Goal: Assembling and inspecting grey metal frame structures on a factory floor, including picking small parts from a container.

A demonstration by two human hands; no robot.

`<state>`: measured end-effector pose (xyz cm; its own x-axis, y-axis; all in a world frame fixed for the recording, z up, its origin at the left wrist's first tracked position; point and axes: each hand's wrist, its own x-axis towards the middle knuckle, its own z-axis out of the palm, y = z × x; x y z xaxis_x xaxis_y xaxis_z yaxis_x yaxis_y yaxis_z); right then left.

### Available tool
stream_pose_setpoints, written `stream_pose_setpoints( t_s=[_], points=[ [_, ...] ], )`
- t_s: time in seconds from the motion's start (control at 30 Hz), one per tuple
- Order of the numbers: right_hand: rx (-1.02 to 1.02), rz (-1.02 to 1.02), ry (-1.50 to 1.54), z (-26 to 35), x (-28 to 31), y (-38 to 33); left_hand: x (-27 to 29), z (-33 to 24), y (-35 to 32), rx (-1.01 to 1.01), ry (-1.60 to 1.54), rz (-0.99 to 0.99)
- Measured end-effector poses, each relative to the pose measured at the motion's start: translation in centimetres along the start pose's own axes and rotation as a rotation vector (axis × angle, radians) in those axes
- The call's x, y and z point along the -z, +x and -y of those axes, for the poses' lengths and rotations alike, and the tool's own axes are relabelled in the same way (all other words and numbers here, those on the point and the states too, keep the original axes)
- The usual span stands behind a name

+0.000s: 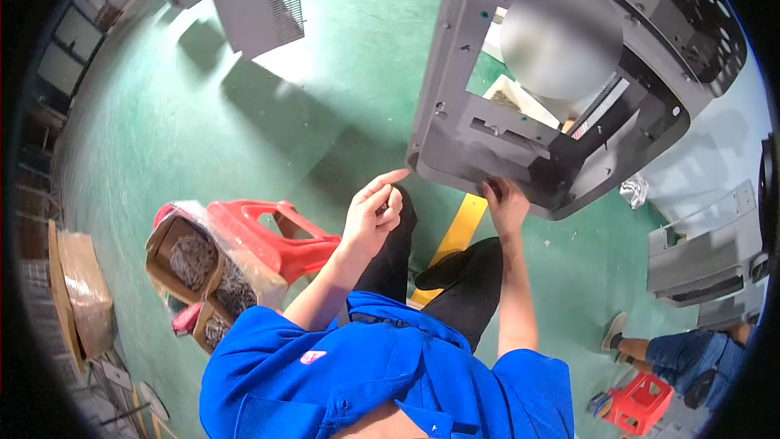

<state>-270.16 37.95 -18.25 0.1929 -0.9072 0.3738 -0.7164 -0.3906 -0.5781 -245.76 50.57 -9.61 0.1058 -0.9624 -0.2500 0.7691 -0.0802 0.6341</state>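
Note:
A large grey housing panel with a wide rectangular opening stands tilted in front of me. My left hand is by its lower left corner, the index finger stretched toward the edge. The other fingers of that hand curl inward around something small and dark that I cannot make out. At the panel's lower edge is my right hand, its fingers bent together over the inner side of the rim. Whatever its fingertips hold is too small to see. Small studs and holes dot the panel's frame.
To my left, a red plastic stool stands beside an open cardboard box of small parts in compartments. Another grey panel stands farther off. A yellow strip runs below me. Right, a person is near a red stool.

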Motion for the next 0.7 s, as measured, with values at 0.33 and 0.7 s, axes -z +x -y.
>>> stream_pose_setpoints(
  t_s=[0.33,0.7],
  points=[
    [0.098,0.0,-0.129,1.2,-1.3,-1.0,6.1,-1.7,-9.3,-0.064,-0.277,-0.124],
    [0.194,0.106,-0.345,1.1,-1.6,-2.4,6.8,-7.8,-18.3,-0.234,-0.052,-0.196]
  ],
)
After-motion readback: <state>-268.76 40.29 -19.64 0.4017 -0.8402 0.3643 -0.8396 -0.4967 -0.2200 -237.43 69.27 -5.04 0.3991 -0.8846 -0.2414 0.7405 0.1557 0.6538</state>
